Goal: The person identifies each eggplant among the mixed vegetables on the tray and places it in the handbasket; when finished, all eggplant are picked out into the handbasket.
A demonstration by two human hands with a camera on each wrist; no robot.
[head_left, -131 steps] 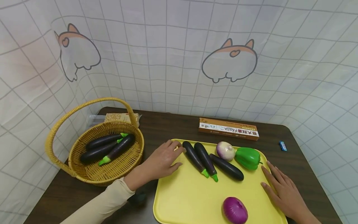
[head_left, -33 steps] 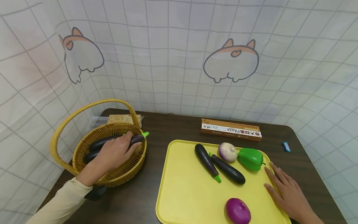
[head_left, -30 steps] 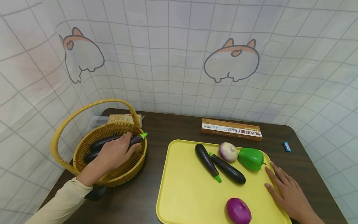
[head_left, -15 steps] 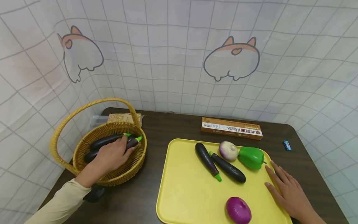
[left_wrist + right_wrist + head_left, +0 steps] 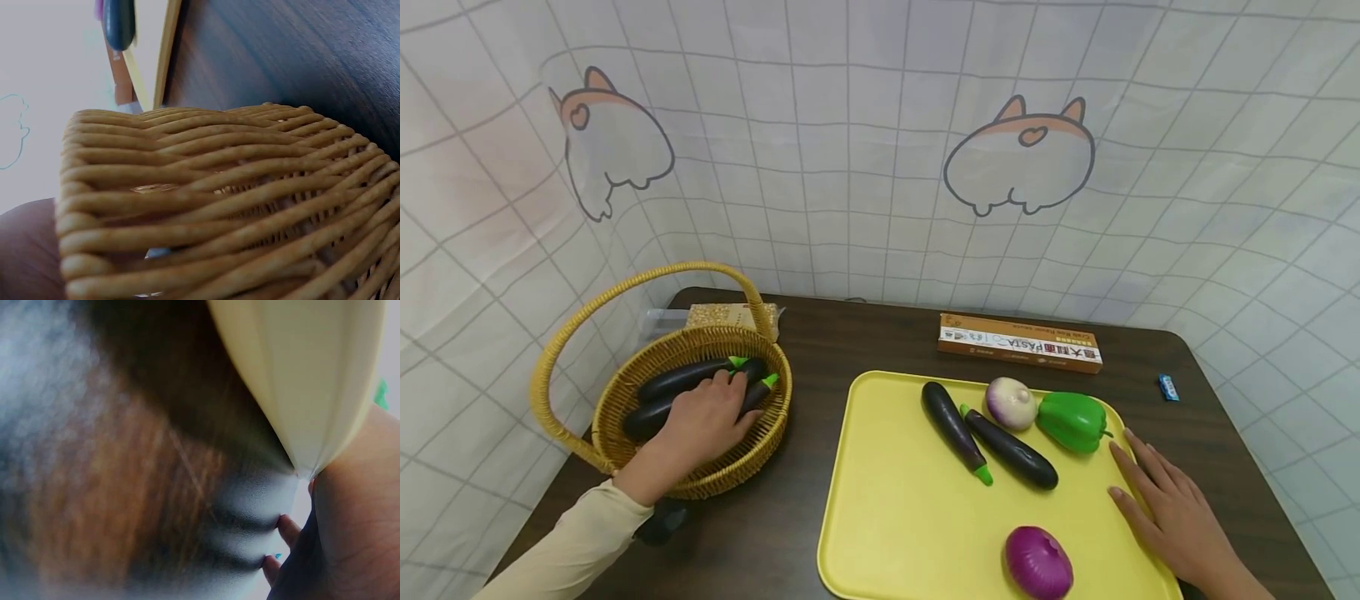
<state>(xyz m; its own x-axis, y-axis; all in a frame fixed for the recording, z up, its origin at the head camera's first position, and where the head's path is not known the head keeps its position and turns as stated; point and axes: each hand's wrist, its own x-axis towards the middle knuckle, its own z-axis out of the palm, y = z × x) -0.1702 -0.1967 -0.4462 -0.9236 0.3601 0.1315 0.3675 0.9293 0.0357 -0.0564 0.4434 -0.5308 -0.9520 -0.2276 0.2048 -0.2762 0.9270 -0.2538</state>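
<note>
My left hand [image 5: 703,425] reaches into the yellow wicker basket [image 5: 780,417] and grips an eggplant [image 5: 755,396], its green stem end pointing toward the right rim. Other eggplants [image 5: 679,380] lie beside it, partly hidden by the hand. In the left wrist view the woven basket wall [image 5: 219,181] blocks sight of the fingers. My right hand [image 5: 1172,521] rests with spread fingers on the right edge of the yellow tray [image 5: 880,517]. On that tray lie two eggplants, one long and slanted [image 5: 953,429] and another [image 5: 1011,450] to its right.
The tray also holds a white-purple onion [image 5: 1011,403], a green bell pepper [image 5: 1072,422] and a purple onion [image 5: 1039,563]. Behind it lies a pasta box [image 5: 1018,343]; a small blue packet [image 5: 1168,387] is at right. A bag of yellow kernels [image 5: 718,314] sits behind the basket.
The leftmost eggplant has left the tray and is now in the basket, carried by my left hand. Over the last second that hand lowered it further inside. The right hand stayed at the tray edge.
</note>
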